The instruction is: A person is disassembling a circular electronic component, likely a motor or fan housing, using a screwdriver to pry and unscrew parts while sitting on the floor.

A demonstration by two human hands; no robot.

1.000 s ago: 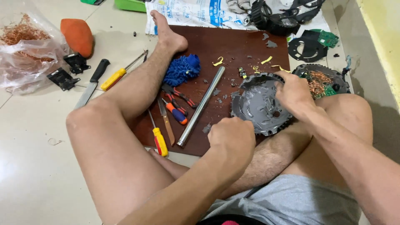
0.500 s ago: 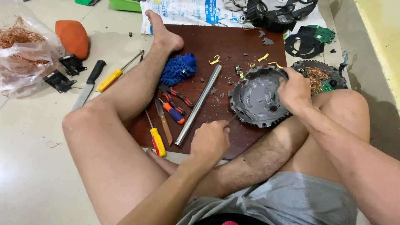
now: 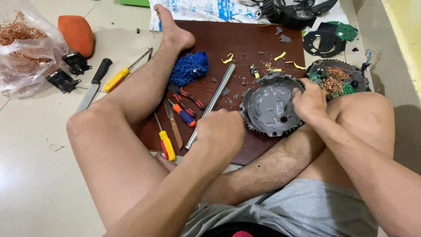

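I sit on the floor with my bare legs around a dark brown board (image 3: pixel 245 39). My right hand (image 3: pixel 309 103) grips the right rim of a grey round motor housing (image 3: pixel 267 107) that lies on the board. My left hand (image 3: pixel 219 131) is curled into a fist, knuckles up, just left of the housing. It hovers beside the lower end of a long metal tube (image 3: pixel 214 98). Whether anything is inside the fist is hidden.
On the board lie a blue fuzzy cloth (image 3: pixel 188 68), red pliers (image 3: pixel 186 94), an orange-and-blue screwdriver (image 3: pixel 183 115) and a yellow-handled screwdriver (image 3: pixel 166 145). A knife (image 3: pixel 94 83), a bag of copper wire (image 3: pixel 22 48) and an orange lump (image 3: pixel 76 33) are left. A coil-filled housing (image 3: pixel 335 77) sits right.
My left fist has moved left and forward, from near my shin towards the metal tube. My right hand stays on the housing rim.
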